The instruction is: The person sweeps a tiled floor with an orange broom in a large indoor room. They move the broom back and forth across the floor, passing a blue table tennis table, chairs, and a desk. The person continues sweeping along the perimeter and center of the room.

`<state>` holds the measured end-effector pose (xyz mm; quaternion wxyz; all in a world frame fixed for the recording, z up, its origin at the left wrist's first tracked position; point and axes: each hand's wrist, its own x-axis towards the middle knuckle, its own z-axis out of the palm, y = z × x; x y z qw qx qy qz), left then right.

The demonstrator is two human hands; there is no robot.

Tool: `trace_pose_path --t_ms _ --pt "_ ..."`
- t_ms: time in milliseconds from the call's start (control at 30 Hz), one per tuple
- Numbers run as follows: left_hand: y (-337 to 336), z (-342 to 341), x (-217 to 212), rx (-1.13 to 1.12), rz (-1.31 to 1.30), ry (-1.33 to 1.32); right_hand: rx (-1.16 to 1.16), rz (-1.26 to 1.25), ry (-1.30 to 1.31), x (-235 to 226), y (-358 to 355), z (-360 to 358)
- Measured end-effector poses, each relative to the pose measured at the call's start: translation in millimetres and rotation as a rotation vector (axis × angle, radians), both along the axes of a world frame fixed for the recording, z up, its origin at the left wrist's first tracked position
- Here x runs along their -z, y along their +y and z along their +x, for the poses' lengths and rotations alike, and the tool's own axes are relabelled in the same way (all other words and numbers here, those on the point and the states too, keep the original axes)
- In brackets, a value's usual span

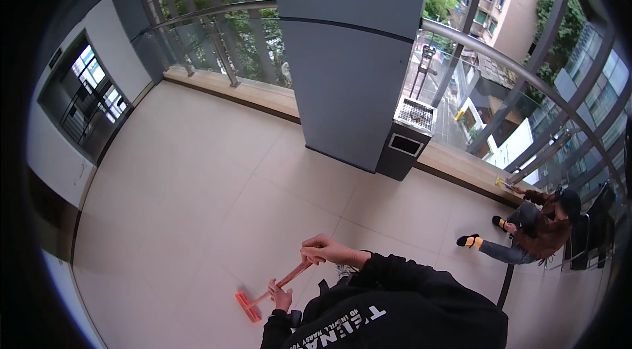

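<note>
A long-handled floor tool, which looks like a broom with a red head [247,307], slants down to the left in front of me. Its orange-brown handle [294,274] runs up from the head, which rests on the pale tiles. Near the handle's upper end, my right hand [320,249] is closed round it, and the very top is hidden in the fist. Lower down, closer to the head, my left hand [282,296] wraps the handle with its fingers partly apart. The underside of the head does not show, so bristles or a pad cannot be made out.
A grey pillar [349,73] stands ahead, with a black bin [403,145] against it. Glass railings [217,49] line the far edge above a stone ledge. At right a seated person [543,224] holds a yellow-headed tool [503,183]. A doorway [85,99] is at left.
</note>
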<state>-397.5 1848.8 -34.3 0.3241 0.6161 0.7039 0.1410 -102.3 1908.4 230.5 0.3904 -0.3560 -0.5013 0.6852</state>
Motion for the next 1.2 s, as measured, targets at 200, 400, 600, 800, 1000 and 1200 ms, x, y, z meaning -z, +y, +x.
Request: trace_pose_path --t_ms 200,400,600,800,1000,1200 --pt "50.4 49.6 5.3 0.078 0.153 -0.103 0.179 0.045 0.034 -27.6 15.8 41.7" --pt "142.6 116.3 -2.3 0.269 0.279 -0.210 0.452 0.120 0.009 -58.8 21.2 78.3" --pt "204.8 167.4 -21.2 0.552 0.343 -0.369 0.739 0.152 -0.013 -61.0 11.9 85.3" --pt "243.5 161.0 -29.5 0.716 0.291 -0.180 0.957 0.182 0.174 -49.9 51.3 92.4" --pt "292.9 90.9 -24.6 0.688 0.279 -0.138 0.832 0.110 0.166 -39.7 138.4 53.7" --pt "342.0 -1.8 -17.3 0.538 0.288 -0.103 0.671 0.043 0.161 -21.9 226.1 -16.4"
